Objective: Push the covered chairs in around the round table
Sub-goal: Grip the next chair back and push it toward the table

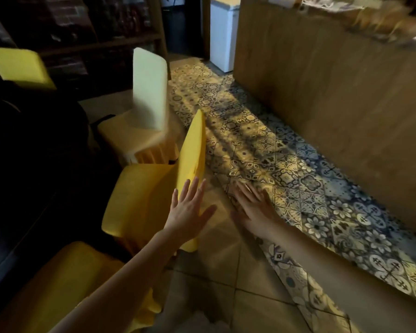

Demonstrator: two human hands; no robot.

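Both hands reach forward with fingers spread wide and hold nothing. The left hand (190,210) is at the back edge of the nearest yellow-covered chair (139,200); whether it touches the cloth I cannot tell. The right hand (255,207) hovers over the floor (226,272) just beside that chair. A second covered chair (142,121), with a pale back, stands beyond it, a third (19,67) sits far left in shadow, and a fourth (58,284) lies closest, under the left forearm. The round worktop (34,140) is a dark shape to the left of the chairs, its edge hard to make out. To the right, a strip of patterned tiles (286,169) lies open between the chairs and a long wooden counter (334,92).
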